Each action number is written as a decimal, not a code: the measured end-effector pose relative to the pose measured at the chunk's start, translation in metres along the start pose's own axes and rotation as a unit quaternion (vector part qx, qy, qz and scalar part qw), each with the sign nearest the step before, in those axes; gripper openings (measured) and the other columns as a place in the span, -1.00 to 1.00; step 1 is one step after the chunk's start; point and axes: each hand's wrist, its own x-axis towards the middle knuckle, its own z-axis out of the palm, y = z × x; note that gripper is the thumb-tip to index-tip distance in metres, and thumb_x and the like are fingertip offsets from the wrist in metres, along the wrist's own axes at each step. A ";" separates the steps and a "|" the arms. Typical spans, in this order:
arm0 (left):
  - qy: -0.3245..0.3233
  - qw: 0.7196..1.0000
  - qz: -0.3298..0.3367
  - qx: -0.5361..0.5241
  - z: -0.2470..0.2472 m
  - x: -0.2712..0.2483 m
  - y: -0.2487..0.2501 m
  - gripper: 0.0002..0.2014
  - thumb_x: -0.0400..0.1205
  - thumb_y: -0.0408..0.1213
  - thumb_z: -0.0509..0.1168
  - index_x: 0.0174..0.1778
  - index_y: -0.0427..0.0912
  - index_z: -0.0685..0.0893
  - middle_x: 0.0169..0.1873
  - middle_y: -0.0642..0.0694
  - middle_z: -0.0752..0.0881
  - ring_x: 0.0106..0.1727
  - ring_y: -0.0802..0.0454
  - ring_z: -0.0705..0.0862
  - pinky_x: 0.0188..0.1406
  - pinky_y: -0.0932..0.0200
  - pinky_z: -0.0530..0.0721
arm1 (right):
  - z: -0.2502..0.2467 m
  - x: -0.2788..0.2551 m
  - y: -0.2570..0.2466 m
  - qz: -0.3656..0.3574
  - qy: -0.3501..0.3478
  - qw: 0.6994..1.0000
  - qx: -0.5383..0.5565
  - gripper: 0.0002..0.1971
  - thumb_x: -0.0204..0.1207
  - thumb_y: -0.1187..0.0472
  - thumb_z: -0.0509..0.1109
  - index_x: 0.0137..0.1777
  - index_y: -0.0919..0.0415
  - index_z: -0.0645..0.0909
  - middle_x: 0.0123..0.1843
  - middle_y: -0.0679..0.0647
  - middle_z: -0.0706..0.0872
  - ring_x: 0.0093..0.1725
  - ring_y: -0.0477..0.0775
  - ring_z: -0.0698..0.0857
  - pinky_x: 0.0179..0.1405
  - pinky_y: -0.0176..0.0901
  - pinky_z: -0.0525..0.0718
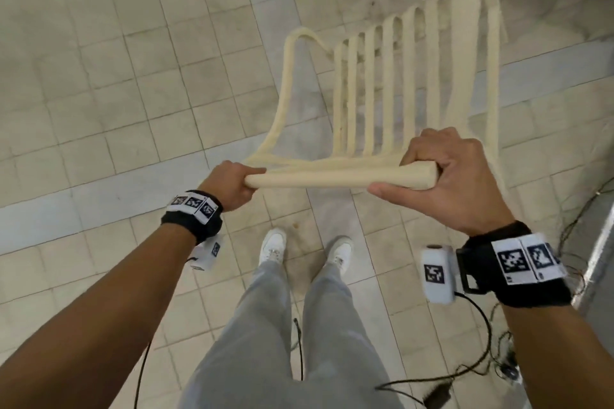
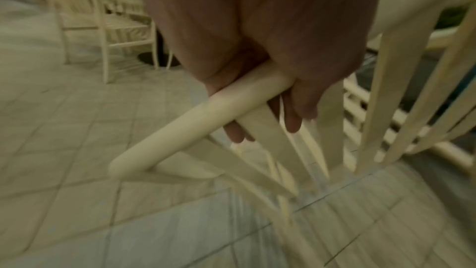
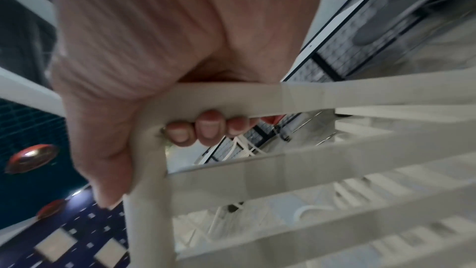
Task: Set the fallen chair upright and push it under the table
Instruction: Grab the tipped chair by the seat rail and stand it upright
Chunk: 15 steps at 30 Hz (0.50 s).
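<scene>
Both hands are gripping the chair's top rail (image 1: 335,178), left hand (image 1: 229,184) and right hand (image 1: 445,183) curling fingers (image 3: 206,127) around opposite ends; the chair (image 1: 382,83) is hanging away and below them, slats running forward.

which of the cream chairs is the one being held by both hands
The slatted chair right in front of the person: left hand and right hand grip its top rail. The other chair stands untouched on the floor in the background.
</scene>
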 end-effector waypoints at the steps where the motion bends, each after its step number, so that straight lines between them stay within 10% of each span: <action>1: -0.005 1.000 0.015 0.010 -0.006 0.001 0.009 -0.60 0.68 -0.22 0.44 0.45 0.14 0.77 0.06 -0.26 0.92 0.06 -0.35 0.85 0.15 -0.13 0.77 | -0.007 -0.010 0.003 0.019 0.005 1.000 0.005 -0.58 0.23 -0.18 0.74 -0.35 0.12 0.66 -0.37 -0.09 0.65 -0.23 -0.08 0.60 -0.11 -0.17 0.49; 5: 0.018 0.996 0.087 0.025 -0.030 0.000 0.051 -0.67 0.69 -0.07 0.47 0.39 0.16 0.81 0.05 -0.18 0.93 0.08 -0.29 0.86 0.12 -0.03 0.74 | -0.043 -0.059 0.019 0.077 0.054 0.995 0.036 -0.62 0.33 -0.08 0.75 -0.16 0.18 0.72 -0.18 0.07 0.73 -0.10 0.16 0.71 -0.06 0.02 0.66; 15: 0.062 0.943 0.212 0.249 -0.032 0.002 0.168 -0.69 0.69 0.08 0.33 0.34 0.28 0.77 -0.16 -0.08 0.88 -0.14 -0.19 0.83 -0.18 0.01 0.74 | -0.081 -0.193 0.072 0.145 0.156 0.968 -0.131 -0.50 0.48 -0.22 0.49 0.12 0.25 0.79 -0.04 0.01 0.81 -0.08 -0.18 0.67 0.03 -0.65 0.47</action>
